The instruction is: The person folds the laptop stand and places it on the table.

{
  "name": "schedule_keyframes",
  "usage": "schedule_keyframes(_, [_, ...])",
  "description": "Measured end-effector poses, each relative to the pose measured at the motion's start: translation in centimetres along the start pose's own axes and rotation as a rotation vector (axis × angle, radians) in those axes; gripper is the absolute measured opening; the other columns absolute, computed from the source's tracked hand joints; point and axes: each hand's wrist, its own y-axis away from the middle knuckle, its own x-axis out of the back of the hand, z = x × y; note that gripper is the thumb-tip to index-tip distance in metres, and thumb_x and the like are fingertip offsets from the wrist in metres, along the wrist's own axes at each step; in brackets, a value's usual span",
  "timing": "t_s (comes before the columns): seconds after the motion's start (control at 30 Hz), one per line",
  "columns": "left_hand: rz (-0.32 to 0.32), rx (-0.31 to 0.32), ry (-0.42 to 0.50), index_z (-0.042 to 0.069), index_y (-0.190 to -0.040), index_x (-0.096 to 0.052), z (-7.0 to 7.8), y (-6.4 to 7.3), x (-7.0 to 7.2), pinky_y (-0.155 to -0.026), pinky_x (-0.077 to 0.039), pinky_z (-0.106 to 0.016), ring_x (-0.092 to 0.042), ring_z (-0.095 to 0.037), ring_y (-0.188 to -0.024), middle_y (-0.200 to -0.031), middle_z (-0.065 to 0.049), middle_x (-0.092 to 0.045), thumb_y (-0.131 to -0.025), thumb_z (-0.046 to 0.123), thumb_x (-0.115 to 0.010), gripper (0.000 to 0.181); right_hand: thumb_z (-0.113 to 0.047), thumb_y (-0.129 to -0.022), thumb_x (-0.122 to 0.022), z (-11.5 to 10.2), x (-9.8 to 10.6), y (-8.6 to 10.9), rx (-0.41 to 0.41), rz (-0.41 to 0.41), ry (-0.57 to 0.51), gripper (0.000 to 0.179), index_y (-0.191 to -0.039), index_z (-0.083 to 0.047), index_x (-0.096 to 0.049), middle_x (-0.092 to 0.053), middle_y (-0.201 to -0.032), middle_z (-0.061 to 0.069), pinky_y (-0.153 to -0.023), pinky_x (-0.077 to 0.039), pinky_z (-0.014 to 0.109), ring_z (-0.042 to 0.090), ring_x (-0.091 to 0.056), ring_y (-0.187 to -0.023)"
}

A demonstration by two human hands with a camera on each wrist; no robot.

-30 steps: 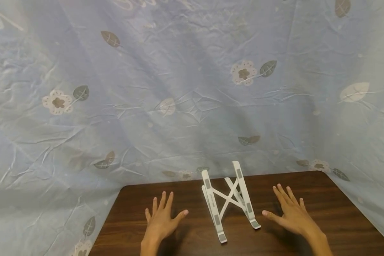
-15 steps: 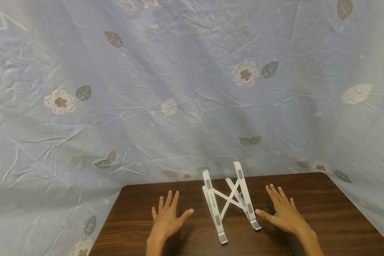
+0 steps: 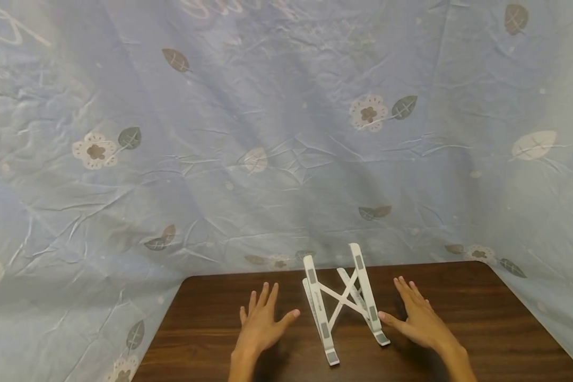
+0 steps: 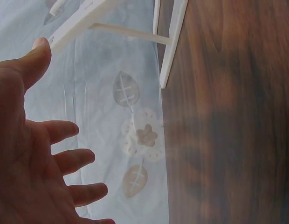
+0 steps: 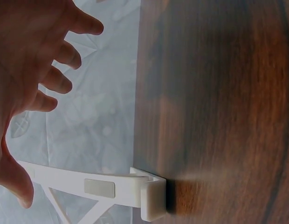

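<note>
A white folding laptop stand (image 3: 319, 307) stands unfolded on the table, its two slanted arms joined by crossed bars and fitted with grey pads. My left hand (image 3: 260, 326) is to the left of it, fingers spread and thumb pointing toward the near arm. On the other side, my right hand (image 3: 421, 321) has its fingers extended, with the thumb tip right at the stand's right arm. Neither hand grips anything. In the right wrist view the stand's hooked front lip (image 5: 154, 198) shows below the thumb. The left wrist view shows the stand's leg (image 4: 175, 42) beyond the left thumb.
The dark brown wooden table (image 3: 196, 318) has rounded far corners. Behind and at both sides of it hangs a pale blue curtain (image 3: 267, 212) printed with leaves and flowers.
Both hands have moved inward toward the stand, the left hand to the right and the right hand to the left. The stand stays in place; the head view has shifted slightly.
</note>
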Motion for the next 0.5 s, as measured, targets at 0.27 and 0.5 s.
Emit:
schedule_keyframes(0.27, [-0.004,-0.023,0.045,0.016,-0.170,-0.032,0.9,-0.3,-0.5,-0.120,-0.007,-0.089,-0.015,-0.058,-0.162,-0.178,-0.019,-0.023,-0.095,0.075,-0.064,0.101,-0.062,-0.100,-0.067,-0.2,-0.4,-0.5,0.024,0.008,-0.013,0.101,-0.172,-0.008,-0.020,-0.018,-0.178,0.025,-0.118,-0.019,0.087,0.058,-0.015,-0.161])
schedule_keyframes(0.5, [-0.005,-0.066,0.107,0.014,-0.169,-0.032,1.3,-0.8,-1.4,-0.121,-0.015,-0.086,-0.023,-0.057,-0.160,-0.177,-0.020,-0.025,-0.098,0.069,-0.064,0.096,-0.058,-0.102,-0.066,-0.4,-0.8,-0.9,0.061,0.023,-0.056,0.098,-0.171,-0.006,-0.020,-0.020,-0.177,0.027,-0.115,-0.032,0.084,0.057,-0.022,-0.160])
